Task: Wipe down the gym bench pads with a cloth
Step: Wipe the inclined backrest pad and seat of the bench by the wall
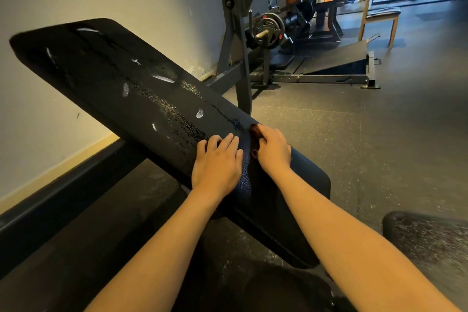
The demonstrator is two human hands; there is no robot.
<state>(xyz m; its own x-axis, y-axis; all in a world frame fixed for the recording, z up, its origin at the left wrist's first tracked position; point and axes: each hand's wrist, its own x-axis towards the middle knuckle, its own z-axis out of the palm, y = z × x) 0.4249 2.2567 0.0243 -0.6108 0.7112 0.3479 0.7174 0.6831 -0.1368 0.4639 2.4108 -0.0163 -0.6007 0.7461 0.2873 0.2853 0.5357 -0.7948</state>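
bench pad (121, 88) wet | l hand (215, 164) grip spread, flat | r hand (273, 152) grip unclear

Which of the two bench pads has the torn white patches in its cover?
The long back pad, sloping up toward the wall beyond the left hand. The seat pad beneath the right hand shows none.

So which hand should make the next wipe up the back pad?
Probably the left hand: it lies flat on the wet back pad. The right hand sits at the gap beside it, curled on something reddish; no cloth is clearly visible.
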